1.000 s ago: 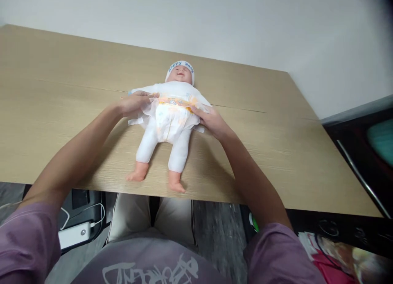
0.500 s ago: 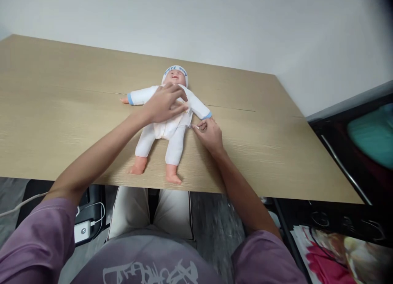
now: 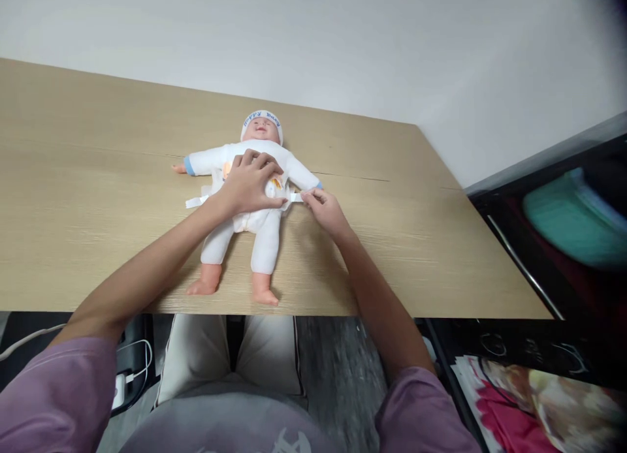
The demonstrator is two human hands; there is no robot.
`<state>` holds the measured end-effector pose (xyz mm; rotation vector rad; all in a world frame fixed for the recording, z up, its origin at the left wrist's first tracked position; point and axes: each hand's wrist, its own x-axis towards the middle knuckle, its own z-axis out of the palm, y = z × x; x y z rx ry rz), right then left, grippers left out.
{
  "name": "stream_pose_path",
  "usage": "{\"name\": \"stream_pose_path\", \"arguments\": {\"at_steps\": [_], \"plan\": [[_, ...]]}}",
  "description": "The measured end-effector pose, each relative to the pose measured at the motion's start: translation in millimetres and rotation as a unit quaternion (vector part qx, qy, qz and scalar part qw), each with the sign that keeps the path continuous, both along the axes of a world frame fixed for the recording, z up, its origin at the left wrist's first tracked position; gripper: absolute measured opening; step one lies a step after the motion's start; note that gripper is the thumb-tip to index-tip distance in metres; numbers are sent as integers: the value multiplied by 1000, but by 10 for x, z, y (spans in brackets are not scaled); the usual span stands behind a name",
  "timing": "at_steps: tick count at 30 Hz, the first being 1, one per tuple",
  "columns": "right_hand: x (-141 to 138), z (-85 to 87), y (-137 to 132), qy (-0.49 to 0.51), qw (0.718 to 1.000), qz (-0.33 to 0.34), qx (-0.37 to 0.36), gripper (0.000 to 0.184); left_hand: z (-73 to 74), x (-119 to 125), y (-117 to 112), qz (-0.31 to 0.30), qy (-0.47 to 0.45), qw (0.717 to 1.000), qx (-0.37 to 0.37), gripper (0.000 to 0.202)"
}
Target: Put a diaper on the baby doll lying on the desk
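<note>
A baby doll point(image 3: 267, 252) in a white suit with blue cuffs and a lettered white cap lies on its back, feet toward me. Round its waist is a white diaper point(image 3: 247, 223) with a printed front. Across the doll's belly rests my left hand point(image 3: 255, 184), fingers spread, pressing on the diaper front and covering part of it. At the doll's side, my right hand point(image 3: 322, 208) pinches a white diaper tab point(image 3: 296, 197), which is pulled out sideways. The opposite diaper tab point(image 3: 196, 202) sticks out loose over the table.
The wooden table point(image 3: 98, 244) has its front edge just past the doll's feet, and a pale wall point(image 3: 294, 42) stands behind. To the right are a dark shelf holding a teal object point(image 3: 573, 218) and, lower down, a colourful printed item point(image 3: 533, 401). A white cable point(image 3: 29, 339) runs at lower left.
My view has shifted, so the doll appears further left. My left hand now lies flatter on the diaper front. The tab at my right hand is stretched outward, and the opposite tab has come into sight.
</note>
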<state>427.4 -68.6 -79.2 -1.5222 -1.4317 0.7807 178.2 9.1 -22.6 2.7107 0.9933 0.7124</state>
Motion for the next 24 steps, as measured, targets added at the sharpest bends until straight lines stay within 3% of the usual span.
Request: {"name": "stream_pose_path", "arguments": {"at_steps": [4, 9, 12, 15, 18, 21, 24], "plan": [[-187, 143, 292, 18, 998, 40, 45, 49, -46, 33, 14, 6, -12, 1000, 11, 70], [-558, 153, 493, -7, 997, 40, 65, 45, -76, 34, 37, 20, -28, 999, 15, 62], [-666, 142, 331, -28, 993, 8, 113, 38, -91, 38, 33, 22, -33, 999, 2, 60], [-679, 138, 55, -166, 966, 5, 197, 44, -114, 48, 42, 22, -37, 999, -10, 58], [-646, 110, -125, -289, 931, 41, 219, 58, -100, 17, 78, 0, -40, 999, -22, 65], [-608, 66, -144, -298, 926, 67, 221, 64, -28, -120, 125, -66, -63, 995, -36, 73], [-594, 67, -105, -255, 934, 69, 239, 68, -2, -393, 176, -99, -119, 987, -49, 60]]}}
